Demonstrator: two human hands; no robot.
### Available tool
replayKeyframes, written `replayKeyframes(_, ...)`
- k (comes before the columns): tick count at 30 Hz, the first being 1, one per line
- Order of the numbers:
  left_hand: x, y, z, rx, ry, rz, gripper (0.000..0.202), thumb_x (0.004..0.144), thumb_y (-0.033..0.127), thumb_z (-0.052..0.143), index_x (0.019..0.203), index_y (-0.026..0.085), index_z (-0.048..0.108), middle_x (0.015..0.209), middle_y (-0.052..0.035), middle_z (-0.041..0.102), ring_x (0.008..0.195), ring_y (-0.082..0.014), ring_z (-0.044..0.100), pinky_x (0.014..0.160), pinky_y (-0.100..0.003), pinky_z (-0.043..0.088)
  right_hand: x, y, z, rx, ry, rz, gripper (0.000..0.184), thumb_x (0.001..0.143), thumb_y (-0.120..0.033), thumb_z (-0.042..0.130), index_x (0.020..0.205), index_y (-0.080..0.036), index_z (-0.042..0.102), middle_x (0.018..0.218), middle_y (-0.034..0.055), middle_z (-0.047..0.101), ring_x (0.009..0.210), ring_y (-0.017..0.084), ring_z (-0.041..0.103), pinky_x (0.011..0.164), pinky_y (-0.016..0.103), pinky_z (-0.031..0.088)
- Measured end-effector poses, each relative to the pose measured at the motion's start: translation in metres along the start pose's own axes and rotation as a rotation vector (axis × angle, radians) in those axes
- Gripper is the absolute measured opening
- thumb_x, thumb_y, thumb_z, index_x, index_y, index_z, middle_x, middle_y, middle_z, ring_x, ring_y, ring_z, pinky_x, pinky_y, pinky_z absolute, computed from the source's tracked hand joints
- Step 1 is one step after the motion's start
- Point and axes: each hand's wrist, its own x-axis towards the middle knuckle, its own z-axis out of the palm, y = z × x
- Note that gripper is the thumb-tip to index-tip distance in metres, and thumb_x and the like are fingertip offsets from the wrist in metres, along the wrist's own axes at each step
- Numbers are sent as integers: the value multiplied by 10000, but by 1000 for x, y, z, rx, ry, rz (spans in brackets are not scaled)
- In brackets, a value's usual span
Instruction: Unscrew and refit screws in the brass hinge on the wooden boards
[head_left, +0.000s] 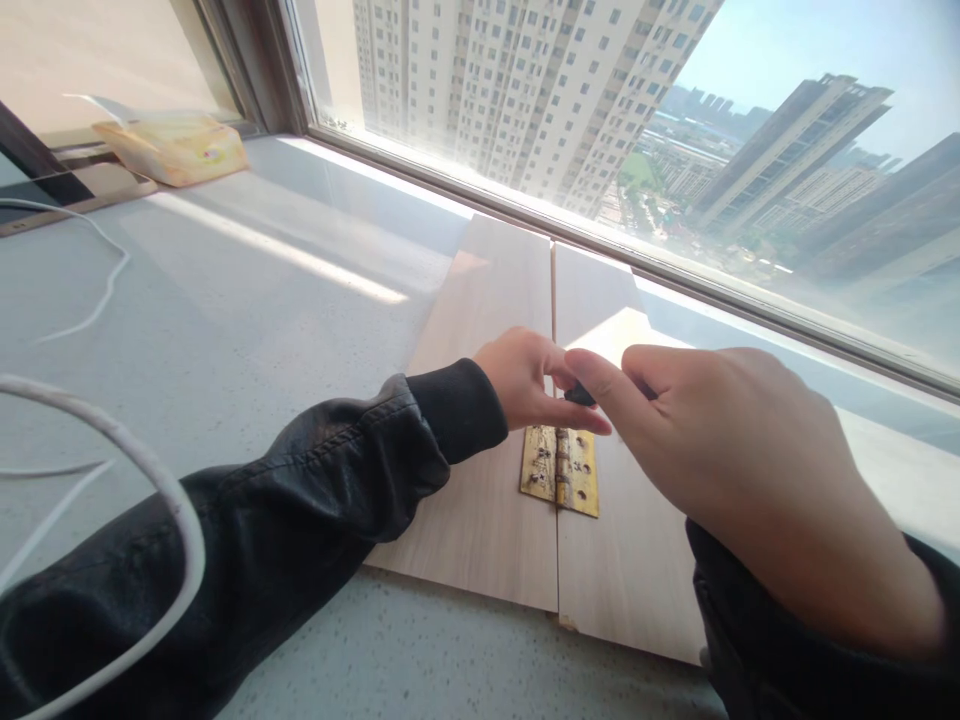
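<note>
Two pale wooden boards (pixel 487 300) lie side by side on a grey sill, joined near the front by a brass hinge (pixel 561 469). My left hand (pixel 525 380) is curled just above the hinge, fingers closed in a pinch. My right hand (pixel 720 460) is raised close to the camera, thumb and fingers closed on a small black object (pixel 579 396) that sits between both hands. What the black object is I cannot make out.
The grey stone sill (pixel 262 290) runs along a large window (pixel 675 120) overlooking tall buildings. A yellowish pack (pixel 174 148) lies at the far left corner. White cables (pixel 97 300) trail across the left side.
</note>
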Motion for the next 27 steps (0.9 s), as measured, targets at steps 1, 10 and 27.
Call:
replayKeyframes(1,0,-1,0,-9,-9,2,317,574,416,758,710,133,720,716,-47,684,689,-152,605,660,-263,461,0,1,1,1,8,-14,550,836,-603,285,456,-216,380,421,26,389,418,134,268,451,277,195)
replayKeyframes(10,-1,5,-6,-65,-214,44,263,702,346,659,830,121,706,694,-18,652,690,-116,550,647,-239,414,-1,13,0,29,-31,-204,463,866,-505,334,503,-218,363,436,7,397,427,128,274,462,282,206)
replayKeyframes(27,-1,5,-5,25,-70,46,297,619,389,732,727,112,727,677,-67,679,642,-154,598,621,-269,457,0,6,-5,26,30,-6,565,808,-639,325,451,-211,414,431,27,429,414,138,335,437,273,219)
